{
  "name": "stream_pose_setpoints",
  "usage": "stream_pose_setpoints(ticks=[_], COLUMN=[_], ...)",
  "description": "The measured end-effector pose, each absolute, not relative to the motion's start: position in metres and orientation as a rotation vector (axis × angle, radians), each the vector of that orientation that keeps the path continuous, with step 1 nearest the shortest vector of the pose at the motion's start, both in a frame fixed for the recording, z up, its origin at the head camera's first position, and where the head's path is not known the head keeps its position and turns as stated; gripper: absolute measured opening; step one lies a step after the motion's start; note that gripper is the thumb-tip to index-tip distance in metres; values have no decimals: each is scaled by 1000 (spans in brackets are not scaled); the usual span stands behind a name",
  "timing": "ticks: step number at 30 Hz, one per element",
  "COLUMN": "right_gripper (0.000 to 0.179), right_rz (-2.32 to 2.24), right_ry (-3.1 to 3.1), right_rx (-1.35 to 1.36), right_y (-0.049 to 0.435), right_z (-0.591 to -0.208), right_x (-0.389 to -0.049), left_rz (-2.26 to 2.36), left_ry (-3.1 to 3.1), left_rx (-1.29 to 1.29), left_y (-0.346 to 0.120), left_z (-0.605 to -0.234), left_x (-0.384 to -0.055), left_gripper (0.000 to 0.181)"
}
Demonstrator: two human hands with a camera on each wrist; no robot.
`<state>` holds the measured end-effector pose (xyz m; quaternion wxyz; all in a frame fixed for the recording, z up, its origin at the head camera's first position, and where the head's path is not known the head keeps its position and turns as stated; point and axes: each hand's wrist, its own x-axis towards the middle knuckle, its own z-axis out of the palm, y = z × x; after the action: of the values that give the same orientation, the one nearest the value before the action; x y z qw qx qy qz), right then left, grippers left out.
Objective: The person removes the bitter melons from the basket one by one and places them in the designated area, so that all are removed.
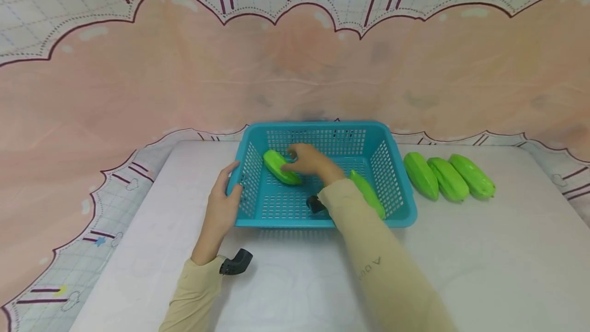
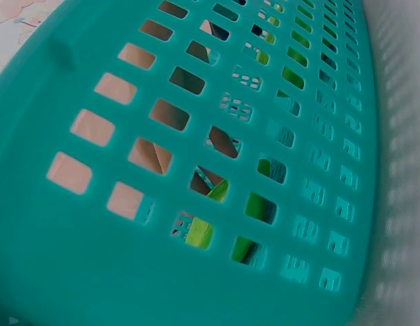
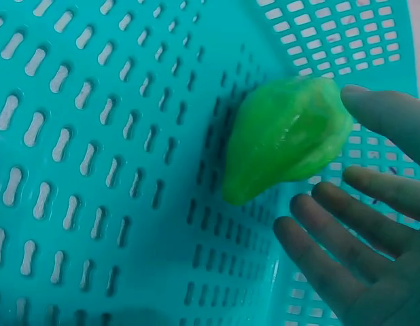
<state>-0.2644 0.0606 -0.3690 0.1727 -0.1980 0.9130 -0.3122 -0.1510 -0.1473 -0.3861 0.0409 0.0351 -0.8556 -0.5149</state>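
Observation:
A blue-green plastic basket (image 1: 295, 222) with perforated walls stands on the table. My left hand (image 1: 221, 206) holds its left rim, with fingertips and thumb at the edge; the left wrist view shows the basket's outer wall (image 2: 128, 258) close up. Inside, at the left, lies a long green fruit or vegetable (image 1: 278, 168) with a smooth, faintly ridged skin and a tapered end (image 3: 285, 139). My right hand (image 1: 309, 160) reaches over it, thumb tip right at its surface and the other fingers spread apart (image 3: 373, 231). A second green piece (image 1: 369, 196) lies at the basket's right, partly hidden by my right sleeve.
Three similar green pieces (image 1: 447, 178) lie side by side on the white table (image 1: 498, 260), just right of the basket. Behind the table hangs a patterned cloth (image 1: 295, 76). A black wrist mount (image 1: 236, 262) sits at my left cuff.

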Motion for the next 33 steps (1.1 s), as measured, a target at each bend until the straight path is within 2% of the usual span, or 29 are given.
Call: stream_pose_setpoints(ticks=[33], right_gripper=[62], right_rz=[-790], right_ry=[2593], right_rx=[-539], right_y=[45], right_z=[-371], right_x=[-268], left_rz=[-1619], left_ry=[-2604], left_rx=[106], left_y=[-147], left_z=[-386], left_x=[-151], left_gripper=[53])
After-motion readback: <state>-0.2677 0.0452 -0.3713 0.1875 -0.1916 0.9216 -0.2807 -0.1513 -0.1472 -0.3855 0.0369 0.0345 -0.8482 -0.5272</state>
